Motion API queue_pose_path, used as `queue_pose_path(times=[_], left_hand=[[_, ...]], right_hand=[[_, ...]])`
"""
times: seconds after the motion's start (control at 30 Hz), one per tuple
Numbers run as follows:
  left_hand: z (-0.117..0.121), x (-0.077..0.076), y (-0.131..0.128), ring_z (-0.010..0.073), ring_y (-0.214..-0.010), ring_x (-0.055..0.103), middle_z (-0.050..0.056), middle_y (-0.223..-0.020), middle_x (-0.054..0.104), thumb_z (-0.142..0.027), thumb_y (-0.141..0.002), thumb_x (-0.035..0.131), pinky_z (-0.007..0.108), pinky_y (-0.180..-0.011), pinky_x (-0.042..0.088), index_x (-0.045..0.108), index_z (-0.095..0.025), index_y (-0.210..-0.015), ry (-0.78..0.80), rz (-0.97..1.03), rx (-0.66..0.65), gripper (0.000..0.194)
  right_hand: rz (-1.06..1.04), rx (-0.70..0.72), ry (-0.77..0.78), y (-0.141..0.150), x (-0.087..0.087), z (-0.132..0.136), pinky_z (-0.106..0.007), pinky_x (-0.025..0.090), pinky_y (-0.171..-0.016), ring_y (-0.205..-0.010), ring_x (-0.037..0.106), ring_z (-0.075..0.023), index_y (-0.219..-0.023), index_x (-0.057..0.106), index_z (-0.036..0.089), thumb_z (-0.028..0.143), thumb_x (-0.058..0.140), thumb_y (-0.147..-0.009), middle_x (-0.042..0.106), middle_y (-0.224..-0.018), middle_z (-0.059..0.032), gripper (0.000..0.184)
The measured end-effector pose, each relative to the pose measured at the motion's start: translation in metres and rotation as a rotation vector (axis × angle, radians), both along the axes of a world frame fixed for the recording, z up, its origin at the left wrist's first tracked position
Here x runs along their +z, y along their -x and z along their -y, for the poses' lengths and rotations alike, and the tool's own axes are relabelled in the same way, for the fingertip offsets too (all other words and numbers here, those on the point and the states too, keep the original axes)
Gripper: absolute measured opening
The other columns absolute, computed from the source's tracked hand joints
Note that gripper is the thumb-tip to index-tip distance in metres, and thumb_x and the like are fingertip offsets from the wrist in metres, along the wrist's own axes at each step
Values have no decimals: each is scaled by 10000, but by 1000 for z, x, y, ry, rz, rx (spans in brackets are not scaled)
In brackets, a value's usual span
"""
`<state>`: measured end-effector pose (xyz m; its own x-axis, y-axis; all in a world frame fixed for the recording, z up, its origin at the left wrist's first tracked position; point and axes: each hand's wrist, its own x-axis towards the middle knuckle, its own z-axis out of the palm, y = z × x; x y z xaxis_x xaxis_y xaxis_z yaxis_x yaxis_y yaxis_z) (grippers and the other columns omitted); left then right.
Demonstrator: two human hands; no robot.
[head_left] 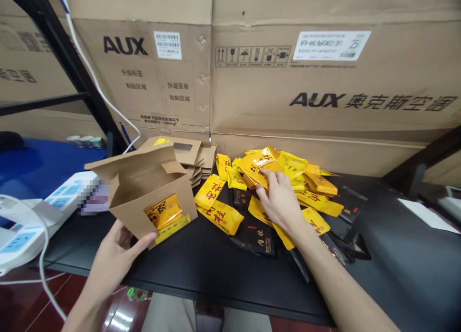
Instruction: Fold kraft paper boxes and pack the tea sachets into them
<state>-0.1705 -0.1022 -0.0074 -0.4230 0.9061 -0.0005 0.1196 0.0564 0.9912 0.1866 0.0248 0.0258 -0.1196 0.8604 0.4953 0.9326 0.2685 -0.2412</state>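
My left hand [124,245] grips the lower front of an open kraft paper box [126,205], tilted above the table. Through the box's front window shows a yellow packet [167,213], and a yellow label runs along its bottom edge. Its lid flap stands up. My right hand [279,195] has its thumb and fingers on a shiny yellow packet [257,163] at the top of a pile. Around it lie several more yellow packets [223,217] with dark characters. Black packets [259,236] are partly under the pile.
Flattened kraft boxes [196,157] are stacked behind the open box. A white power strip [63,197] with cables lies at the left. Large AUX cartons [252,111] stand along the back of the black table [201,274]. White paper [428,216] lies at the right.
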Motion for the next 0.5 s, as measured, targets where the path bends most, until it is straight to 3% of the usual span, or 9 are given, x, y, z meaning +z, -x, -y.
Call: queue_pose_path(times=[0.17,0.5], left_hand=[[1,-1,0,370,-1244,674,88,-1241,753,-497,-630,901,534,-1152,491,624,-241,-1173,-1,-17,-5,662],[0,-1,0,374,-1238,677,91,-1247,753,-500,-616,905,539,-1140,501,623,-251,-1167,-11,-20,-13,666]], right_hand=[[-6,-6,-59,0,-5,-2,-594,496,-1019,-1095,601,-391,-1406,588,92,553,521,-958,615,-1142,-213,646],[-22,-12,-10,2,-1,1,-556,571,-898,-1084,638,-381,-1423,558,110,442,600,-873,561,-1162,-215,644]])
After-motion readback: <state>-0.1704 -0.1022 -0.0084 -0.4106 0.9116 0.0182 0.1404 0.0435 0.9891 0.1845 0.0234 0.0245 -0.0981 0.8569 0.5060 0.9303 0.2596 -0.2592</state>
